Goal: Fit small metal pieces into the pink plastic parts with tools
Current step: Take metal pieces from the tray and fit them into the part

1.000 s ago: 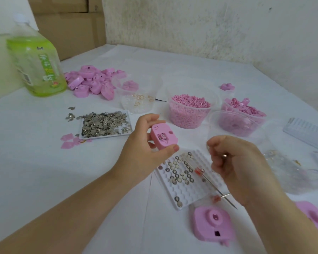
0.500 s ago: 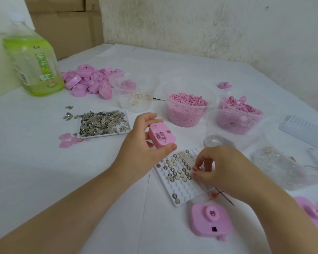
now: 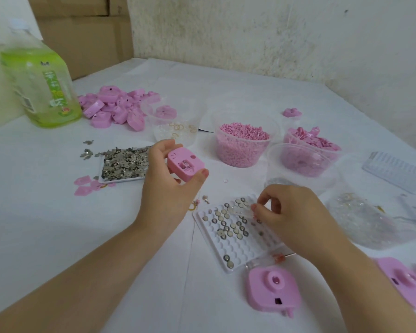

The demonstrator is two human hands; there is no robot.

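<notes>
Our left hand (image 3: 168,188) grips a pink plastic part (image 3: 185,164) between thumb and fingers, above the table (image 3: 46,224). Our right hand (image 3: 293,219) curls its fingertips onto the white tray (image 3: 240,255) of small metal discs (image 3: 228,233); whether it pinches one we cannot tell. The label on the green bottle (image 3: 41,92) is too blurred to read, and bare table lies left of our forearm.

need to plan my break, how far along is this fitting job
Done: unclear; a pile of pink parts lies far left, but whether they are fitted I cannot tell. In hand: the left hand grips one pink part, opening up, while the right hand picks at the white tray of round metal pieces. Left: many pieces sit in that tray, and the front pink part lies untouched.
</notes>
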